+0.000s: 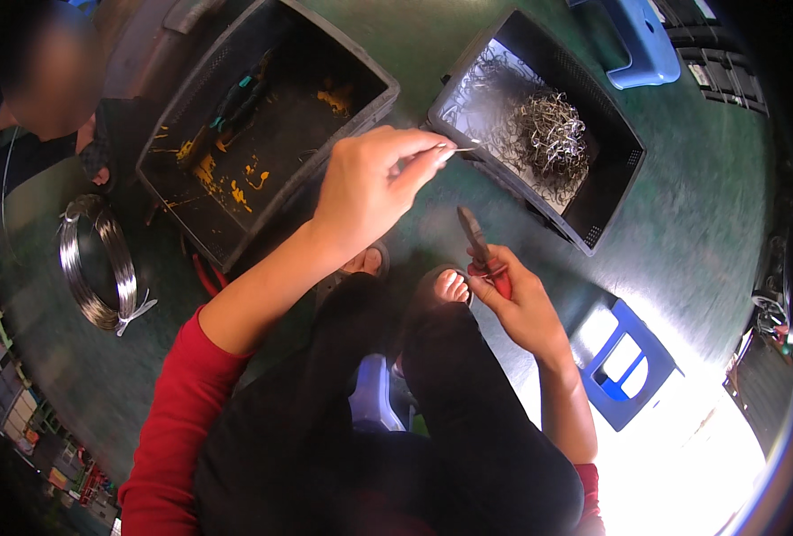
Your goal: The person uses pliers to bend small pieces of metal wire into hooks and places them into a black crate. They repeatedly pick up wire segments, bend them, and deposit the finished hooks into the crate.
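My left hand (361, 179) is raised between two black bins, thumb and fingertips pinched on a short, thin piece of wire (466, 149). The wire points toward the near edge of the right-hand bin (624, 134). Inside that bin lies a tangled heap of small bent wire pieces (555, 138) on a pale base. Lower and to the right, my right hand (529, 308) is wrapped around the red handles of a pair of pliers (473, 234). The dark jaws tilt up and away from me, apart from the wire.
The left-hand bin (380, 98) has yellow stains and a teal-handled tool (243, 89) inside. On the floor at left lies a coil of shiny wire (121, 255). Blue stools stand at far right (638, 54) and right (615, 393). Another person (21, 170) is at upper left.
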A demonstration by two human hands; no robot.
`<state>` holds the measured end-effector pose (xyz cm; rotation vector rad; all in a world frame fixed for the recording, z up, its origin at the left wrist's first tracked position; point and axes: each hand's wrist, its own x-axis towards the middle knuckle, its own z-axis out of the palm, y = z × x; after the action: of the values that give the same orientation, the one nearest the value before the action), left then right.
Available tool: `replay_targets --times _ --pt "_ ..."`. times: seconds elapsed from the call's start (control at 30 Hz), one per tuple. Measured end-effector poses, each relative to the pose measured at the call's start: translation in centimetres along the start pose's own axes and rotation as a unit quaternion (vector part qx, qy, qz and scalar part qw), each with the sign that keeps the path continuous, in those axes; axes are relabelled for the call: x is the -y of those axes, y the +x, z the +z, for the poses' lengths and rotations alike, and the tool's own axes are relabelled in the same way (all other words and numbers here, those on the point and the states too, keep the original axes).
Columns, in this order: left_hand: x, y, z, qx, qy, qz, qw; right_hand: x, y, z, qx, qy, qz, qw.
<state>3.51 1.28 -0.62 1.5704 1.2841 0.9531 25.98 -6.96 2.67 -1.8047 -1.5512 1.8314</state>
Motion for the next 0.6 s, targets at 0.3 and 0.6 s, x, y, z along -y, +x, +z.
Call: replay_targets --times 0.3,0.6 --pt "1.3 -1.3 -0.4 -0.083 0.191 0.306 0.929 2.2 -0.5 -0.1 0.105 0.257 0.024 0.96" --pt "1.5 -1.5 -0.5 -0.099 0.215 0.328 0.915 2.3 -0.7 -0.3 0.108 0.262 0.014 0.959"
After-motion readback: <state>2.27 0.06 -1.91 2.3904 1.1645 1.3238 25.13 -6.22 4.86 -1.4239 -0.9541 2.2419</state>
